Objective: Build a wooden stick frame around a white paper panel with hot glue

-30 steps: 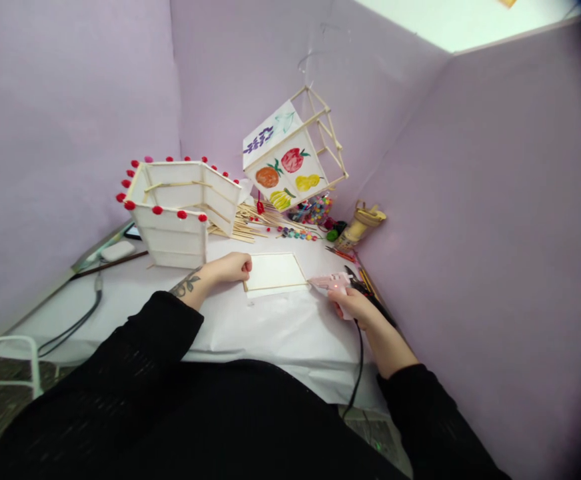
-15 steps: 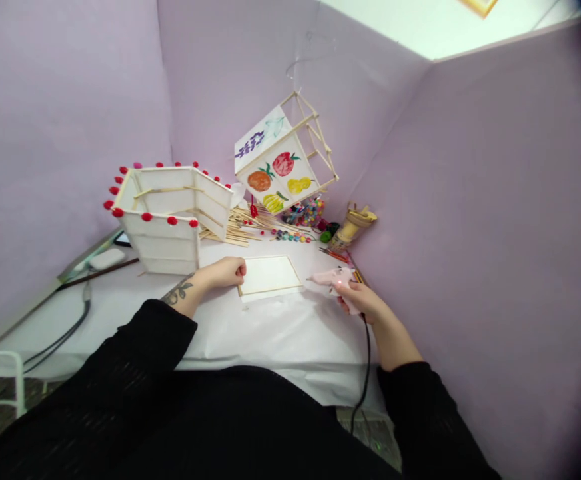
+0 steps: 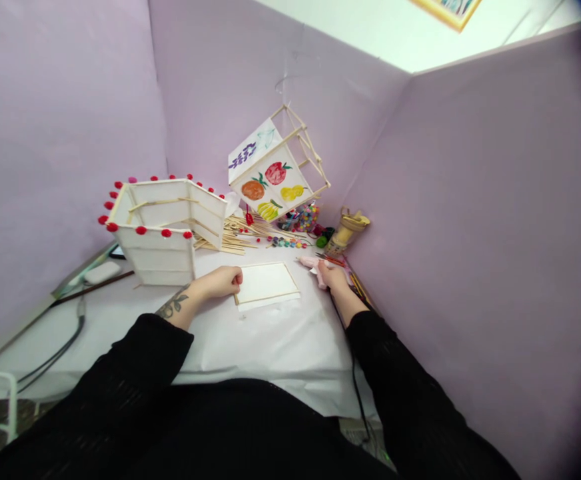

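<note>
A white paper panel edged with thin wooden sticks lies flat on the white-covered table. My left hand is closed at its left edge, with the fingertips curled inward onto it. To the right of the panel, my right hand grips a pale pink hot glue gun low at the tabletop, its nozzle pointing left. The gun's dark cord runs down under my right forearm and over the table's front edge. Part of the gun's handle is hidden by my fingers.
On the left stands a white paper lantern frame with red pompoms. A fruit-painted lantern hangs tilted at the back above wooden sticks and beads. A bamboo container stands near the right wall.
My right hand has moved forward and left with the glue gun, lowering it beside the tools at the right. My left hand stays at the panel's edge. The view has shifted slightly.
</note>
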`<state>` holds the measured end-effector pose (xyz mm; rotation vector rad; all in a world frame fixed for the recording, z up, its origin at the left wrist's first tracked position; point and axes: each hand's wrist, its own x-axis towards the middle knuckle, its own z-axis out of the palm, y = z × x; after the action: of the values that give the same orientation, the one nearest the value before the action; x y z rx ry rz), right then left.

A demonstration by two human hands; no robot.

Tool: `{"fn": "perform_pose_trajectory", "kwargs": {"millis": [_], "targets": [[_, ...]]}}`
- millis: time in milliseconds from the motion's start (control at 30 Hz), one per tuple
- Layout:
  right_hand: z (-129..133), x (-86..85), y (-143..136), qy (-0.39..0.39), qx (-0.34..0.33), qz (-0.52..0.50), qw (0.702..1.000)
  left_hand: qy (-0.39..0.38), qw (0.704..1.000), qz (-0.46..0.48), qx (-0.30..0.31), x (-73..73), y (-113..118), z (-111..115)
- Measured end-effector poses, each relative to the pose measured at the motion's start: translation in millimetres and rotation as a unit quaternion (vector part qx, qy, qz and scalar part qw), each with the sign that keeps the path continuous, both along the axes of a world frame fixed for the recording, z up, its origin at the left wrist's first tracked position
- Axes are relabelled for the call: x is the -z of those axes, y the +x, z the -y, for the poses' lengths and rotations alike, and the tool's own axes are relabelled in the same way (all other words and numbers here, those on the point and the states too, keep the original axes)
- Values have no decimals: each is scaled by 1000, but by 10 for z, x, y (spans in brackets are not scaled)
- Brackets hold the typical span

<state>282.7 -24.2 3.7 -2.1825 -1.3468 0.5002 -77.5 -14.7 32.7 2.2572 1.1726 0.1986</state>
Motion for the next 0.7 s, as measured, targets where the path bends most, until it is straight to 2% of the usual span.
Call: {"fn": "perform_pose_trajectory", "kwargs": {"millis": [100, 167, 200, 267, 333, 400, 467, 700], "targets": [[29, -85, -59, 13, 37, 65, 997, -1, 1000, 4, 0, -24, -3, 18], [110, -142, -113, 34, 17, 96, 995, -1, 1000, 2, -1, -48, -4, 35], [169, -166, -140, 48, -17, 108, 993, -1, 1000, 0, -1, -58, -4, 42], [314, -202, -185, 86, -141, 121, 979, 0, 1000, -1, 1, -72, -3, 51], [469, -214, -217, 131, -288, 135, 939, 0, 1000, 1, 3, -73, -2, 51], [599, -200, -242, 164, -377, 169, 896, -1, 1000, 5, 1, -67, -2, 47], [676, -166, -273, 171, -403, 213, 874, -4, 1000, 5, -3, -64, -3, 48], [627, -41, -405, 146, -429, 275, 848, 3, 1000, 1, 1, -87, -7, 76]]}}
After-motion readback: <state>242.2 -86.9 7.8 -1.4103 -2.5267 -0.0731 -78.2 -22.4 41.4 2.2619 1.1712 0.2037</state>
